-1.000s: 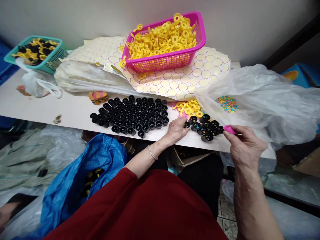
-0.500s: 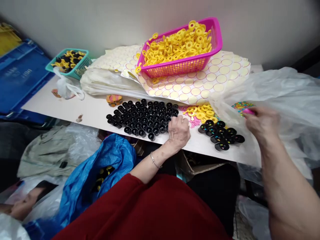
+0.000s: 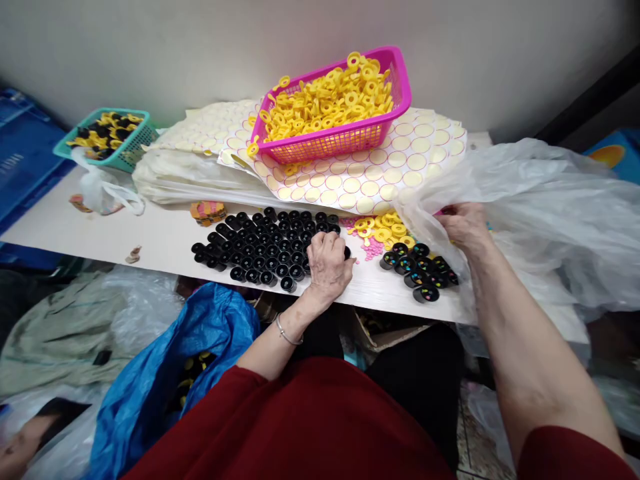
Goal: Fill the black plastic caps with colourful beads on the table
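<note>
My left hand (image 3: 330,265) is closed at the right edge of a tight group of small black cups (image 3: 265,250). A single black cup (image 3: 347,253) shows at its fingertips, between fingers and thumb. At the plastic bag's edge, my right hand (image 3: 465,227) is closed around a small pink object (image 3: 441,213), mostly hidden by fingers and film. Just left of it stand several black cups with coloured bits inside (image 3: 420,270). Yellow ring pieces (image 3: 390,228) and tiny pink pellets (image 3: 371,249) lie between the two groups of cups.
A pink basket (image 3: 330,141) heaped with yellow ring pieces rests on sticker sheets (image 3: 400,160) at the back. Further left is a teal basket (image 3: 137,143). Clear plastic bags (image 3: 545,180) cover the right side. A blue sack (image 3: 150,373) hangs below the table's front edge.
The whole view has shifted, so the table sits further left. My right hand has moved left and forward along the bag with the pink object. A black cup now shows at my left fingertips.
</note>
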A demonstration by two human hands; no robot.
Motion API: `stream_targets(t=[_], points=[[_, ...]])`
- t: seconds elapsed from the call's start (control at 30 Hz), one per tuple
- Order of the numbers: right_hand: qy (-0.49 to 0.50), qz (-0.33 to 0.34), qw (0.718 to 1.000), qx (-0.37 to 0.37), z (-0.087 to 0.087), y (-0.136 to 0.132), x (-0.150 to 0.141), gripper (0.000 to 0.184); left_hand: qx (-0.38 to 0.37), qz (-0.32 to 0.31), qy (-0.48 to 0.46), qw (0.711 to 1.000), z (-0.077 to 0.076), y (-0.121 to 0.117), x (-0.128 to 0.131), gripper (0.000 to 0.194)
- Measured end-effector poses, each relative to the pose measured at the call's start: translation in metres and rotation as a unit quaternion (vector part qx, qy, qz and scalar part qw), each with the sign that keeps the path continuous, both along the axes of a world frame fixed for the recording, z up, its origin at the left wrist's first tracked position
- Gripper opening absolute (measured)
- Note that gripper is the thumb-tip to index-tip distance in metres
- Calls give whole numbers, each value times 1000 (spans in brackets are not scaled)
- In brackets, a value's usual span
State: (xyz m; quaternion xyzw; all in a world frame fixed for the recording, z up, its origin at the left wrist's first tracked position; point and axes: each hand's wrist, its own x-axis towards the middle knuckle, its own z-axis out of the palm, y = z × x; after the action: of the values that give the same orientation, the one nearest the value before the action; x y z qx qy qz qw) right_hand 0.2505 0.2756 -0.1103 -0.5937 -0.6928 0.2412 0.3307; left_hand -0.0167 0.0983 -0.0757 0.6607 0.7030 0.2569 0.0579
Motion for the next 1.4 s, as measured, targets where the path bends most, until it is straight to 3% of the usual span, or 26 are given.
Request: stream_targets(t=[0.1, 0.2, 0.33, 0.43, 0.57, 0.67, 0.77, 0.83, 0.9, 1.0, 1.1, 1.17, 1.3, 1.4], points=[[139, -55, 989, 11, 4, -21, 15, 31, 15, -132, -154, 979, -1, 12, 6, 26], [224, -58, 973, 24, 16, -57, 20, 39, -5, -225, -247, 943, 1, 26, 27, 24], [332, -17, 943, 8, 37, -112, 6, 36, -23, -258, -251, 933, 5, 35, 60, 34], [355, -7, 935, 14, 44, -132, -1, 33, -28, -260, -246, 933, 3, 36, 72, 40], [240, -78, 967, 32, 34, -107, 11, 30, -28, -234, -257, 937, -7, 33, 68, 31], [0, -110, 994, 8, 27, -67, 18, 19, -26, -214, -282, 935, -13, 32, 63, 32], [-201, -75, 976, -42, 28, -31, 6, 19, -25, -204, -299, 932, -15, 32, 61, 33], [-228, -53, 969, -74, 30, -15, -8, 13, -24, -195, -303, 932, -13, 33, 60, 32], [-202, -35, 974, -94, 30, -5, -16, 4, -24, -184, -307, 934, -11, 34, 58, 31], [-136, -17, 986, -92, 27, -4, -13, 7, -33, -175, -324, 929, -8, 37, 56, 30], [-66, -26, 995, -74, 21, -19, 3, 13, -56, -176, -368, 911, -8, 40, 57, 31], [47, -33, 997, -56, 18, -34, 13, 19, -71, -176, -406, 894, -9, 41, 61, 33], [329, -7, 944, -35, 26, -71, 22, 34, -80, -190, -453, 867, -12, 41, 73, 36], [327, 11, 944, -31, 41, -100, 15, 34, -74, -202, -432, 876, -13, 40, 78, 38]])
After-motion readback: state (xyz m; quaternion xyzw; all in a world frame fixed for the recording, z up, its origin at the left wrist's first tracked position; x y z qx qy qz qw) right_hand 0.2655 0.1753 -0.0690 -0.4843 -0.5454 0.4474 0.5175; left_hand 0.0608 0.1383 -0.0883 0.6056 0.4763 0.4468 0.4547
